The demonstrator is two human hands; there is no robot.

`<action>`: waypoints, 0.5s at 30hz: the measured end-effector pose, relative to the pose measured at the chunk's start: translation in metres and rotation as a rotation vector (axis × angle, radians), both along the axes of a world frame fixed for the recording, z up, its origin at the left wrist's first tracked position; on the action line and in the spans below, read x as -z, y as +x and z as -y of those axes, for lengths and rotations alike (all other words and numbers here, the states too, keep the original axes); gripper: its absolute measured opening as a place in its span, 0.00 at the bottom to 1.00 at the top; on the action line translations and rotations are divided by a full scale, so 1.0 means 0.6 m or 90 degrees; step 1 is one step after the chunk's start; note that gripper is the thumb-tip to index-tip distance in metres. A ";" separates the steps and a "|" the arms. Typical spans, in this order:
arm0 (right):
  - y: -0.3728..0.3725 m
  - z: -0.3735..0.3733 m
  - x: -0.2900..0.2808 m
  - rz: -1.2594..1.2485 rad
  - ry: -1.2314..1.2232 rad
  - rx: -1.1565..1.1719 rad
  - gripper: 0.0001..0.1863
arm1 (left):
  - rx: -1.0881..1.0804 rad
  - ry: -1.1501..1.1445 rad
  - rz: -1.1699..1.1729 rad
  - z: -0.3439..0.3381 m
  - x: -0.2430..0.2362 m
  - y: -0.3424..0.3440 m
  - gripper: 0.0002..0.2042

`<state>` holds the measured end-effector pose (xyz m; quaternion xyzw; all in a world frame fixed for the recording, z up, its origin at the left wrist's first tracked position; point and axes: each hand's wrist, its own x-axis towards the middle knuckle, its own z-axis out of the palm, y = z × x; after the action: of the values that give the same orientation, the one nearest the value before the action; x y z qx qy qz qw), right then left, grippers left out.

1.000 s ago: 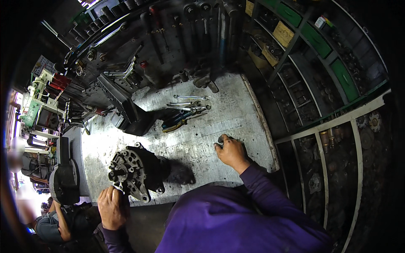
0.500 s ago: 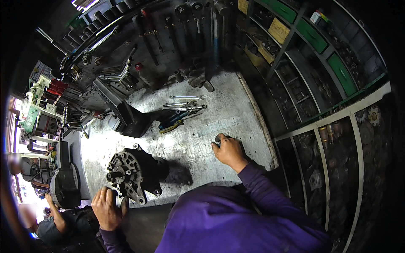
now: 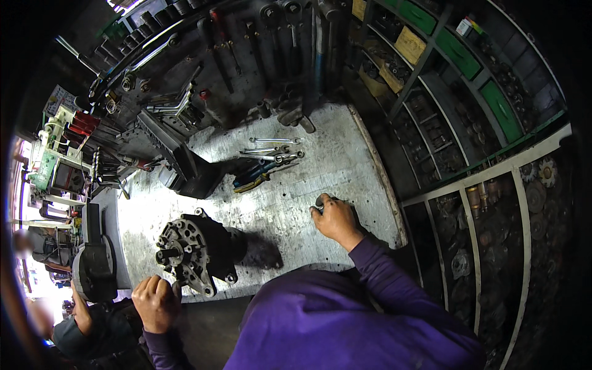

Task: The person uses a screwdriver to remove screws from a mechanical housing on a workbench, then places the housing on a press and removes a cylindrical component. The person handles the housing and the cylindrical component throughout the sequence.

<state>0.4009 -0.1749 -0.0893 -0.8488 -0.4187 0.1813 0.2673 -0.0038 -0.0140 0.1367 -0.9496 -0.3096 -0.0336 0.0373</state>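
A dark cast metal housing [image 3: 206, 246] with a shaft, bolts and lugs sits on the left part of the metal workbench [image 3: 308, 243]. My left hand [image 3: 157, 302] is curled at the front edge, just below the housing; whatever its fingers hold, if anything, is hidden. My right hand [image 3: 336, 222] rests on the bench right of the housing, fingers wrapped round a small dark object, mostly covered. Behind lie several wrenches [image 3: 271, 145] and blue-and-yellow pliers [image 3: 250, 182].
A dark angled steel fixture [image 3: 185, 166] stands at the back left, a vise [image 3: 92, 271] at the left edge. Hanging tools [image 3: 228, 43] line the back board. Shelves with green drawers [image 3: 496, 105] line the right. At lower left a co-worker's arm [image 3: 83, 314] shows.
Compared with one second ago, my left hand has shifted slightly left and down, its fingers more curled. My right hand stays nearly in place. The co-worker's arm has moved.
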 end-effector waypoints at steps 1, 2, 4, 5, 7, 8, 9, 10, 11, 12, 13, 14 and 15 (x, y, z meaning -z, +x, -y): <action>0.000 0.000 0.000 0.002 -0.001 0.001 0.21 | 0.014 0.046 0.016 0.000 0.001 0.002 0.13; 0.001 -0.001 0.000 0.005 -0.005 0.001 0.21 | 0.019 0.066 0.038 0.001 0.003 0.004 0.13; 0.001 -0.001 -0.001 0.005 -0.018 0.008 0.22 | 0.037 0.028 0.076 0.002 0.008 0.006 0.14; 0.001 -0.001 -0.002 0.004 -0.022 0.006 0.22 | 0.025 0.020 0.091 0.000 0.009 0.005 0.16; 0.001 -0.002 -0.004 0.000 -0.013 0.004 0.22 | 0.019 0.040 0.105 -0.004 0.010 0.004 0.18; 0.001 -0.002 -0.005 0.000 -0.011 0.007 0.22 | 0.013 0.068 0.108 -0.005 0.009 0.003 0.18; 0.001 -0.002 -0.005 0.004 -0.002 0.005 0.21 | 0.047 0.105 0.101 -0.007 0.008 0.002 0.18; 0.000 -0.002 -0.006 0.011 0.005 0.006 0.21 | 0.038 0.118 0.118 -0.006 0.007 0.001 0.18; 0.000 -0.002 -0.005 0.013 -0.002 0.006 0.20 | 0.003 0.070 0.102 -0.006 0.005 0.000 0.18; 0.000 -0.001 -0.005 0.015 0.008 0.008 0.20 | -0.002 0.034 0.107 -0.003 0.006 0.001 0.17; -0.001 -0.001 -0.004 0.012 0.005 0.008 0.20 | -0.021 0.026 0.130 0.001 0.006 0.001 0.17; -0.001 0.000 -0.003 0.012 0.011 0.008 0.20 | -0.046 -0.044 0.132 0.004 0.009 0.005 0.16; 0.000 0.001 -0.002 0.013 0.003 0.008 0.20 | -0.080 -0.179 0.218 0.013 0.015 0.008 0.15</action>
<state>0.4007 -0.1756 -0.0879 -0.8524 -0.4166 0.1701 0.2662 0.0013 -0.0216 0.1280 -0.9045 -0.3718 -0.1485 -0.1468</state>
